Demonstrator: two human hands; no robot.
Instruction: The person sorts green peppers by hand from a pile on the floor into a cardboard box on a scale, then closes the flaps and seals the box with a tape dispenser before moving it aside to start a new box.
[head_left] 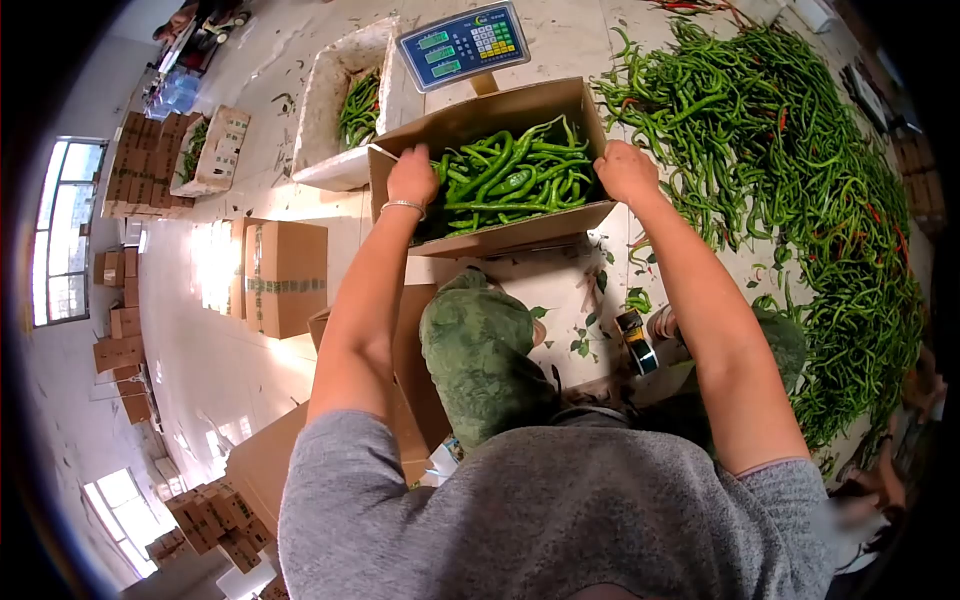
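Observation:
An open cardboard box (545,105) filled with long green chili peppers (515,180) stands in front of me. My right hand (627,172) is closed over the rim of its right wall. At the left end, my left hand (412,177), with a bracelet at the wrist, is closed by the wall, close to the peppers. Its fingertips are partly hidden, but it appears to grip the box. Just behind the box rises a weighing scale's display (465,45) with lit green readouts and a keypad.
A white foam box (335,100) with some peppers stands behind left. A large pile of green peppers (740,130) with a few red ones covers the floor at right. Closed cartons (287,280) stand at left, and an open carton (410,370) is by my legs. Leaves litter the floor.

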